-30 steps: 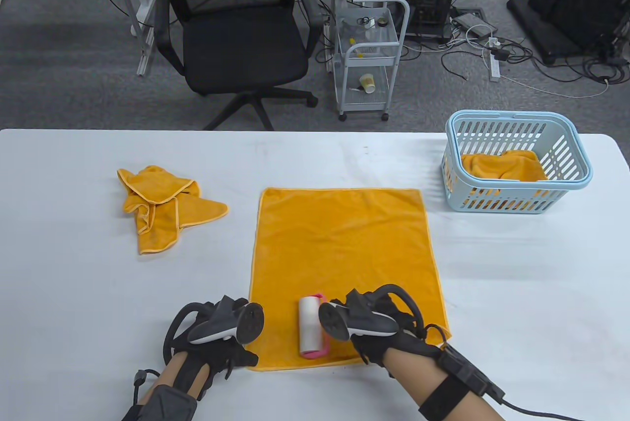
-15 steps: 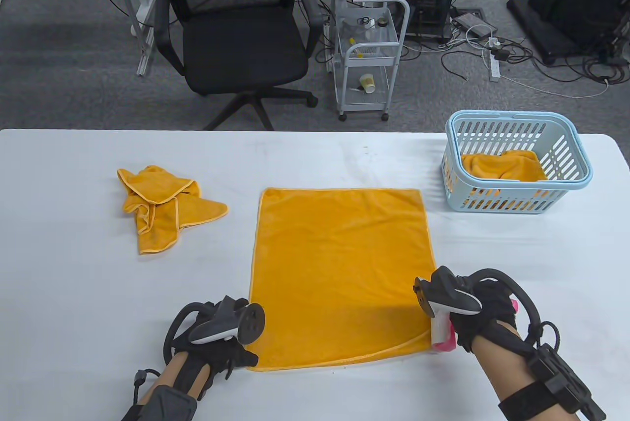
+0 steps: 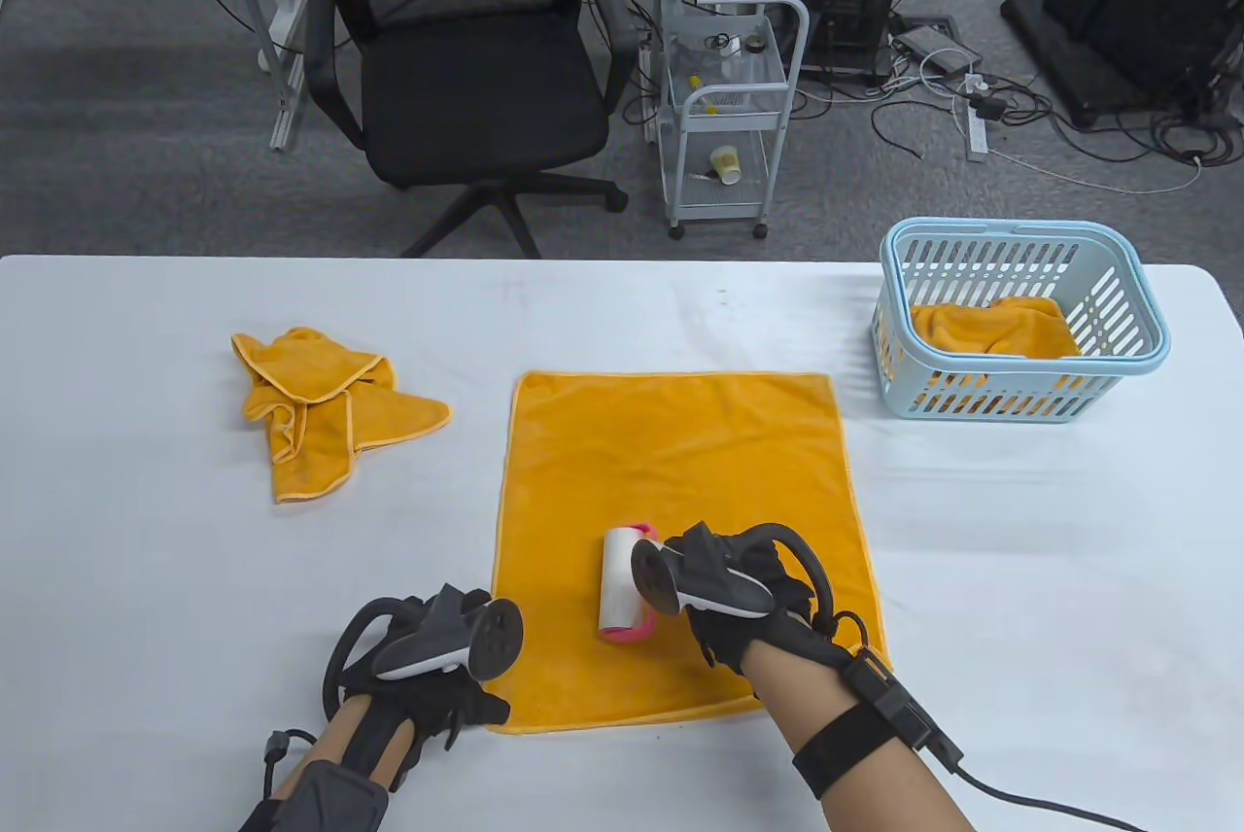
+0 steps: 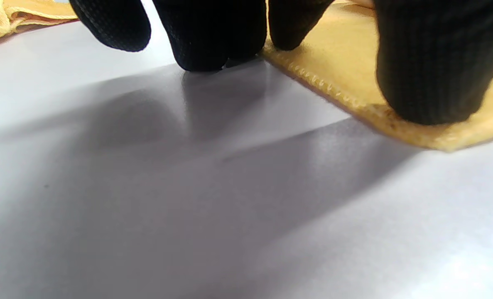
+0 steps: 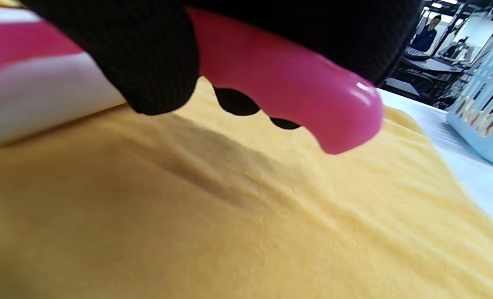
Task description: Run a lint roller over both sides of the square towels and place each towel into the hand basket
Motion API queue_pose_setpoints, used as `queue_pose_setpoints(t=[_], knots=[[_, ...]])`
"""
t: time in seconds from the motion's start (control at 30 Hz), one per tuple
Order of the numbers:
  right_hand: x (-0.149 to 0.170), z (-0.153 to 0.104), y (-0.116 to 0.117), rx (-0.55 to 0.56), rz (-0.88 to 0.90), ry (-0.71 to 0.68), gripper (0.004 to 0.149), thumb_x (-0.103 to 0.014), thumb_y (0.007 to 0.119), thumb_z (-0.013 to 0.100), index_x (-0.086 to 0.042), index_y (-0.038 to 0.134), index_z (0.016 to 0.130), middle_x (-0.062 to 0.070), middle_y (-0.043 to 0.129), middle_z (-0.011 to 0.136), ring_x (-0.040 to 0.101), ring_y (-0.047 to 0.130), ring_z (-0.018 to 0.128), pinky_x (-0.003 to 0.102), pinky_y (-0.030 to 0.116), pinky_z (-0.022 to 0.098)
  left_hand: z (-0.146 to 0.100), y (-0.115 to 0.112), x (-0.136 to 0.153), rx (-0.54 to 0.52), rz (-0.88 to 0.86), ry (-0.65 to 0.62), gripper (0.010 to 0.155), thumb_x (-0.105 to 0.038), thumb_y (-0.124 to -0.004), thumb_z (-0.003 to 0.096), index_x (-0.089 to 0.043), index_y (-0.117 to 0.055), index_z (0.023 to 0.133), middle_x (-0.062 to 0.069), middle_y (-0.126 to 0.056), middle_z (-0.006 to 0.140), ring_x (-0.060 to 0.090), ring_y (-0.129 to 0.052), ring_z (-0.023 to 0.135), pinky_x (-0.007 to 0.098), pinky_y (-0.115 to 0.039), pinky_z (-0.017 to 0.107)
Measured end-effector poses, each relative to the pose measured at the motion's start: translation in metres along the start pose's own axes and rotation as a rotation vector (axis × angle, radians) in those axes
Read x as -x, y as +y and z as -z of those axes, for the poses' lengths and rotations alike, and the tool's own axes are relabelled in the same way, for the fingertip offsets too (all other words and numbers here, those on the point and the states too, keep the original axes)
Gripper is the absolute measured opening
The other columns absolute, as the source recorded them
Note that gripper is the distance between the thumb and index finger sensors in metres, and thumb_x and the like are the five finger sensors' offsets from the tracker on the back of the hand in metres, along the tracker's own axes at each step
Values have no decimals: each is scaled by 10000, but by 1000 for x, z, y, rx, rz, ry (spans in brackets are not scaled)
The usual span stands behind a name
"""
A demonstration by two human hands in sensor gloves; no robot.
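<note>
An orange square towel (image 3: 671, 482) lies flat on the white table (image 3: 146, 579). My right hand (image 3: 724, 594) grips the pink handle (image 5: 279, 79) of a lint roller (image 3: 622, 584), whose white roll rests on the towel's near half. My left hand (image 3: 437, 667) presses the towel's near left corner (image 4: 416, 133) with straight fingertips (image 4: 429, 74), some on the cloth and some on the table. A crumpled orange towel (image 3: 321, 404) sits at the left. Another orange towel (image 3: 991, 327) lies inside the light blue hand basket (image 3: 1118, 356) at the right.
Beyond the table's far edge stand a black office chair (image 3: 466, 74) and a small white cart (image 3: 729, 113), with cables on the floor. The basket wall (image 5: 483, 104) shows at the right of the right wrist view.
My right hand swept the roller right to the towel's near right edge, then back left and a little farther up the towel. The left hand stayed on the corner.
</note>
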State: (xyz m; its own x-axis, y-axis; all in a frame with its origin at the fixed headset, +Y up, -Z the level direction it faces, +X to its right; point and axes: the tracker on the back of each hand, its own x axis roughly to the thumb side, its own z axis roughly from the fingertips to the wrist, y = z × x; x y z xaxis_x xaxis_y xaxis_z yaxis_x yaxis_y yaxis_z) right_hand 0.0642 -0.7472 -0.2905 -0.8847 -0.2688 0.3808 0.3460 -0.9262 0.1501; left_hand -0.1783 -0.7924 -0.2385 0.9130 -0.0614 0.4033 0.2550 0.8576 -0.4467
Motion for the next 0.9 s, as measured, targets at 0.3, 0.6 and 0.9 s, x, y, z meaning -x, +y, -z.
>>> queue_pose_setpoints(t=[0.3,0.6,0.9], knots=[[100,-21,12,-206,-219,246,593,-259,933,467,-299,712,1015,80,842,932,408,845,851,653,693,620,0,0,0,1,6,1,934,-658,-878,318,-319,-469,1086,49,-453,1190,379,-630,1037,689,-521,743],[119,-12,3,-172,-80,290,585,-260,914,476,-269,705,1022,98,805,964,417,832,873,646,708,619,0,0,0,1,4,1,933,-658,-878,319,-320,-468,1086,50,-449,1190,378,-628,1038,690,-520,743],[25,41,-16,55,137,80,619,-295,885,485,-265,634,1050,98,786,977,409,861,851,612,742,604,0,0,0,0,-5,0,934,-659,-879,318,-321,-467,1085,49,-447,1189,378,-622,1038,688,-519,743]])
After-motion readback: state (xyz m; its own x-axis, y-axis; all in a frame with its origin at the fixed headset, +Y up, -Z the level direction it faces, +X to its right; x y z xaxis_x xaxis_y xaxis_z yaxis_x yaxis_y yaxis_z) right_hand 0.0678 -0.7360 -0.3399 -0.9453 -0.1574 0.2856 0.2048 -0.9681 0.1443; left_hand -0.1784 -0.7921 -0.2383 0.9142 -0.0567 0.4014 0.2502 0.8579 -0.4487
